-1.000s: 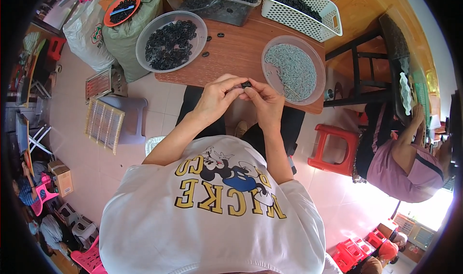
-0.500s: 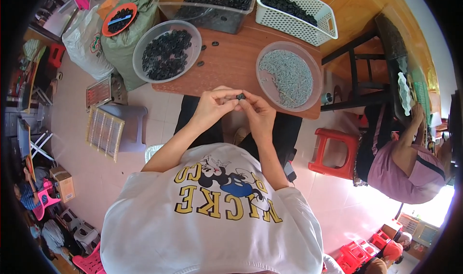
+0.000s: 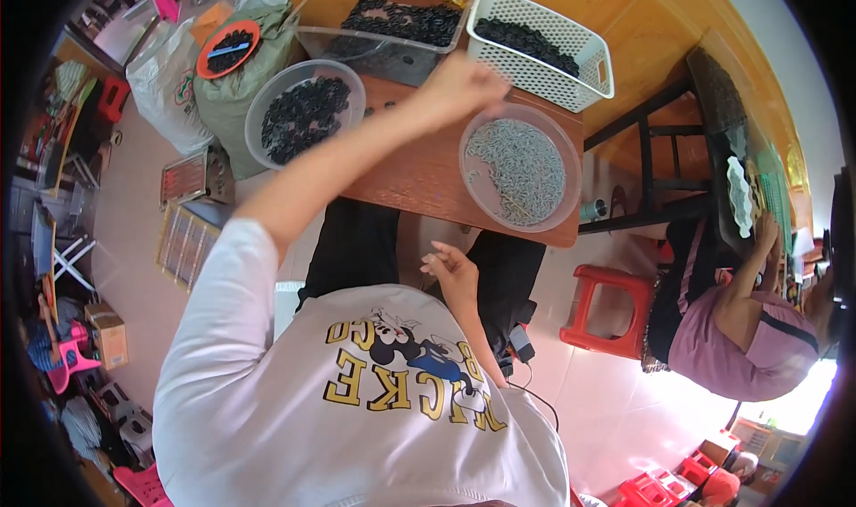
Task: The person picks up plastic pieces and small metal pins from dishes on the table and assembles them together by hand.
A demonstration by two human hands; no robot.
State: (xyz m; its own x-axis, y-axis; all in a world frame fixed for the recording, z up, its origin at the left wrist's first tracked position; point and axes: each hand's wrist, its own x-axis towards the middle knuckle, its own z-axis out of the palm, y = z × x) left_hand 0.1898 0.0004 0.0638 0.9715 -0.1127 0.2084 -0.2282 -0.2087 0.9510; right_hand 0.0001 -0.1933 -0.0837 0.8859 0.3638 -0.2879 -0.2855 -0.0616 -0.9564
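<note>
My left hand (image 3: 464, 86) is stretched out over the table, in front of the white perforated basket (image 3: 596, 97) and near the bowl of screws. Motion smears its fingers, so I cannot tell whether they hold anything. Low over my lap, my right hand (image 3: 453, 273) is closed, fingers curled and thumb drawn in; whatever it holds is too small or hidden. Small black ring-like parts (image 3: 535, 47) fill the bottom of the basket. A round translucent bowl (image 3: 573, 186) holds many small silvery screws (image 3: 526, 164) at the table's right front.
Another clear bowl (image 3: 257, 119) with black parts stands at the table's left edge, partly behind my left forearm. A clear bin (image 3: 383, 65) of black parts sits at the back. Sacks (image 3: 227, 101) stand left; a red stool (image 3: 611, 306) and a seated person (image 3: 740, 329) are right.
My hands were together at the table's front edge, pinching a small black part. Now my left hand has swung forward toward the basket, and my right has dropped back over my lap.
</note>
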